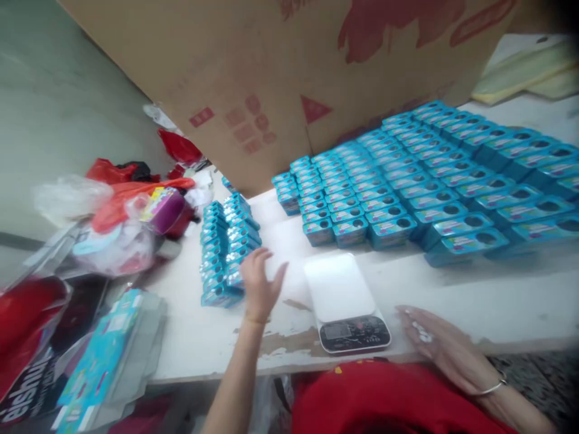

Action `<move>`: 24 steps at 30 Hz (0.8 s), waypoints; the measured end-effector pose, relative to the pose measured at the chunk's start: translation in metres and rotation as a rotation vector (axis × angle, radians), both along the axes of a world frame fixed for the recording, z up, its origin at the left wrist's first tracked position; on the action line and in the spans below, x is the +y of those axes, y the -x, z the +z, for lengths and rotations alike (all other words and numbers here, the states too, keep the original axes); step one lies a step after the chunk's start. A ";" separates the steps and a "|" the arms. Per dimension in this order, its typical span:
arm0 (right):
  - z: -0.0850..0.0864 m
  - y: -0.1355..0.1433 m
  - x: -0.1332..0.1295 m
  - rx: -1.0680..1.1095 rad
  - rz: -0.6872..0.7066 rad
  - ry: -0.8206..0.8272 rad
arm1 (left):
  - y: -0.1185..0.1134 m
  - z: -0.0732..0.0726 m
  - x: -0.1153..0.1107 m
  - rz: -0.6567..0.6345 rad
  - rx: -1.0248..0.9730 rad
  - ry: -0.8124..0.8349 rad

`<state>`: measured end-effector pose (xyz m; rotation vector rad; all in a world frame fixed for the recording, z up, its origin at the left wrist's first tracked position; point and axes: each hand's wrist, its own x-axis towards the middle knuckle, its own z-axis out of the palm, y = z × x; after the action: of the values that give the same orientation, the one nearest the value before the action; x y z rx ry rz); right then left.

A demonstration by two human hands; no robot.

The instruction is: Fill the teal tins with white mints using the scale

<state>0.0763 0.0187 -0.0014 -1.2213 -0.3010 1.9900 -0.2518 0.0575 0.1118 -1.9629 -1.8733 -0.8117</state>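
My left hand (261,283), fingers apart and holding nothing visible, is raised beside the two short rows of small blue boxes (215,253) on the white table (190,343). My right hand (434,337) lies palm up near the table's front edge, with several small white pieces (421,331) resting on it. Between the hands sits a white scale (341,289) with a black panel at its near end; nothing lies on its plate. Behind it and to the right stand many rows of blue boxes (393,226) with dark round openings on top.
A large cardboard box (271,78) stands behind the rows. Plastic bags and a purple package (165,211) are piled at the left, above flat blue printed cartons (104,355). Yellowish sheets (525,72) lie at the back right.
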 end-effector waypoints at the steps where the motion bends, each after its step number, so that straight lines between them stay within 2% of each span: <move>1: 0.001 0.000 0.000 -0.005 0.009 -0.006 | 0.022 -0.001 -0.013 0.098 0.069 0.040; 3: 0.002 0.000 0.001 -0.026 0.022 -0.028 | 0.055 -0.006 -0.031 0.232 0.216 0.152; 5: 0.002 0.000 0.001 -0.048 0.027 -0.043 | 0.072 -0.013 -0.040 0.281 0.336 0.248; 8: 0.000 0.002 0.002 -0.054 0.020 -0.075 | 0.077 -0.016 -0.041 0.284 0.430 0.292; 10: -0.001 0.003 0.002 -0.050 0.011 -0.118 | 0.071 -0.011 -0.038 0.244 0.454 0.281; 14: -0.002 0.006 0.004 -0.027 0.002 -0.195 | 0.035 0.014 -0.030 0.021 0.421 0.228; 18: -0.002 0.006 0.006 -0.025 -0.008 -0.205 | -0.026 0.039 -0.017 -0.238 0.325 0.321; 21: -0.002 0.006 0.007 -0.025 -0.013 -0.219 | -0.070 0.042 0.000 -0.339 0.370 0.425; 24: -0.001 0.005 0.007 -0.014 -0.012 -0.225 | -0.099 0.035 0.017 -0.407 0.454 0.528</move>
<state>0.0715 0.0252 -0.0022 -1.0912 -0.5086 1.8807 -0.1528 0.0749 0.1467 -2.6169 -1.5312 0.0853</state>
